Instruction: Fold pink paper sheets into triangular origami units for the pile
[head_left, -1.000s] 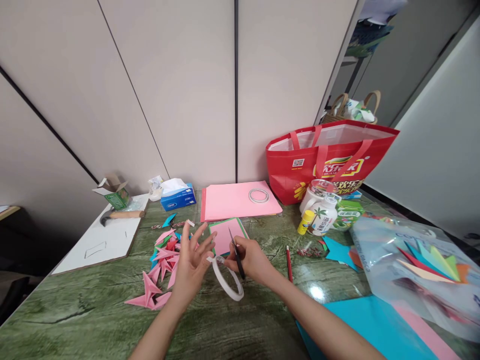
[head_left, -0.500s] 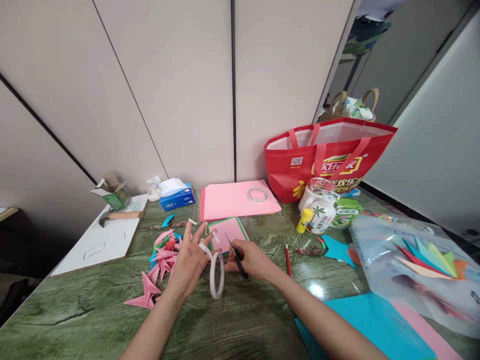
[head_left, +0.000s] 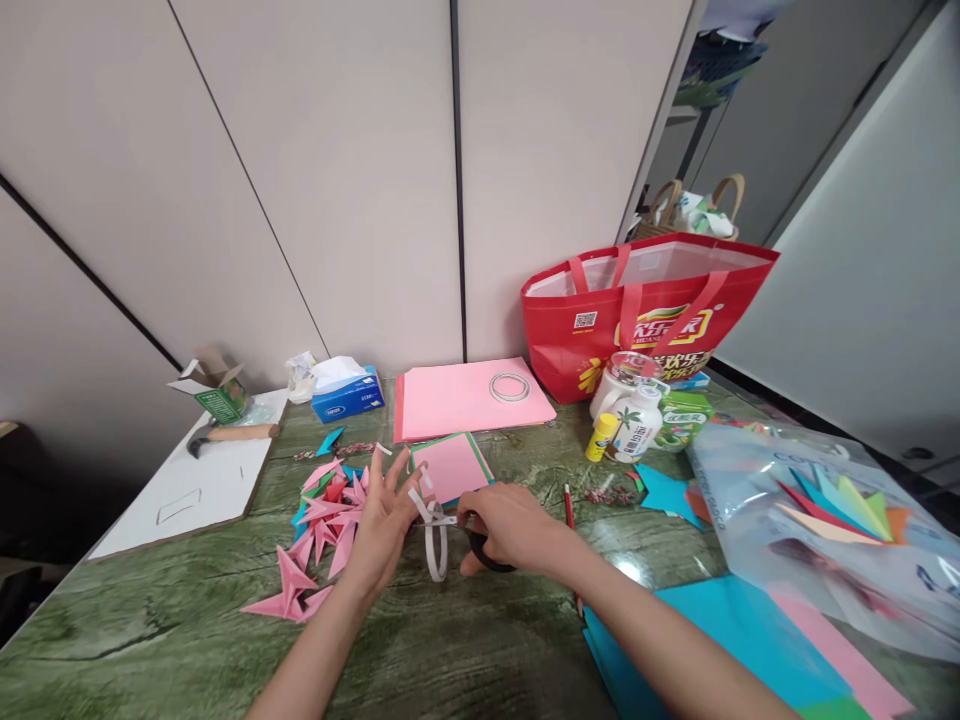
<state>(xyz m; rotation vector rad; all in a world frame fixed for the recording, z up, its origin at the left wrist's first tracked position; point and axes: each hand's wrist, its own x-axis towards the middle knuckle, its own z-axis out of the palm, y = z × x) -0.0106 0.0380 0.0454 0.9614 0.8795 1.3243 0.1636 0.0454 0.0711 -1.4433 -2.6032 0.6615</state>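
Note:
My left hand (head_left: 384,525) has its fingers fanned out, with short white tape pieces stuck on the fingertips. From its thumb side a strip leads down to a white roll of tape (head_left: 436,555), which hangs above the table. My right hand (head_left: 517,525) is closed around black-handled scissors (head_left: 484,550). Their blades lie across the strip just above the roll, pointing at my left hand. Behind the hands lies a stack of pink and green square paper (head_left: 450,468). Folded pink paper stars (head_left: 322,525) are heaped left of my left hand.
Pink sheets (head_left: 450,395) bear another tape ring (head_left: 509,387) at the back. A blue tissue box (head_left: 347,395), hammer (head_left: 240,432) and whiteboard (head_left: 165,500) are left. Right are a glue stick (head_left: 602,437), white bottle (head_left: 636,425), red bag (head_left: 645,310), plastic bag (head_left: 750,490) and blue paper (head_left: 712,640).
The scissors have swung from pointing up and away to lying across the tape strip. My right hand has turned with them. The whole view has shifted slightly.

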